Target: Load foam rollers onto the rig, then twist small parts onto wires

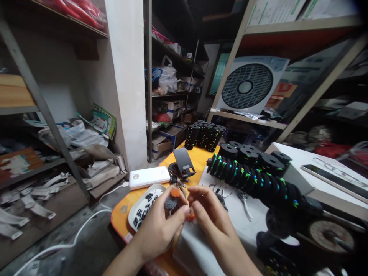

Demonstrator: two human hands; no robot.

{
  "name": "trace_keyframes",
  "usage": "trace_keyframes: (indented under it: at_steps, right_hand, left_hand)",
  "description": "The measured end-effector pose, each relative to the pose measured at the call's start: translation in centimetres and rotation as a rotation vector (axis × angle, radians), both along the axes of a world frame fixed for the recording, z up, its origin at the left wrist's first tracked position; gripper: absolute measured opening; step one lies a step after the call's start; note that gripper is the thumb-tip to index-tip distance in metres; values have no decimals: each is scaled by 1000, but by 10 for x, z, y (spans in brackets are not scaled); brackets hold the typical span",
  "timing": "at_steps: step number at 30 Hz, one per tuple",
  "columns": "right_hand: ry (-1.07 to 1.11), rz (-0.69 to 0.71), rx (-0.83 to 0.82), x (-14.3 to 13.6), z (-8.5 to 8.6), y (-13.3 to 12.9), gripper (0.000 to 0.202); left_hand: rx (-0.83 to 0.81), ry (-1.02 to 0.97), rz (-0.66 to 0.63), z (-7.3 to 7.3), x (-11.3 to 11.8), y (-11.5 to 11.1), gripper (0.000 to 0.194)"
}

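My left hand (161, 222) is closed around small pieces with rough, round ends: a dark grey one (171, 203) and an orange one (175, 192). Their exact kind does not show. My right hand (211, 214) meets it, thumb and fingers curled in near the left thumb. Between the two hands is a small orange bit (191, 217), mostly hidden by the fingers. What the right fingertips grip cannot be made out. Just left of my hands, a white tray (132, 209) holds several small black parts.
A white power bank (149, 177), keys (179, 183) and a black phone stand (184, 163) lie beyond my hands on the yellow table (122, 209). Black spools (248, 155) and a long rod of black rings (253, 178) occupy the right. A box fan (247, 86) stands behind.
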State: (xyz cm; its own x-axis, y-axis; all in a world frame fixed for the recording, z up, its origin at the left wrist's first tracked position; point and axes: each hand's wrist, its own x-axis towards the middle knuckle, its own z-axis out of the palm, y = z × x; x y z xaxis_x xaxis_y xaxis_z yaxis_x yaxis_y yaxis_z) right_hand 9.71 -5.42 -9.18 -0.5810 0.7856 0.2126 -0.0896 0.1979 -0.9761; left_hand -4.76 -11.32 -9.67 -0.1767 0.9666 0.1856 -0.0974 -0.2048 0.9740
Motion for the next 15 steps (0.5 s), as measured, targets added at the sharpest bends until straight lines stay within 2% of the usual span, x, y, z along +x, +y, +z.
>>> trace_keyframes:
  at_steps: [2, 5, 11, 15]
  right_hand:
    - [25, 27, -18, -2, -1, -1, 27]
    - [45, -37, -31, -2, -4, 4, 28]
    - [22, -3, -94, 4, 2, 6, 26]
    - [14, 91, -45, 5, 9, 2, 37]
  left_hand:
    - [8, 10, 10, 0, 1, 0, 14]
    - [22, -2, 36, 2, 0, -1, 13]
    - [-91, 21, -138, 10, 0, -1, 21]
    - [-18, 37, -36, 12, -1, 1, 6]
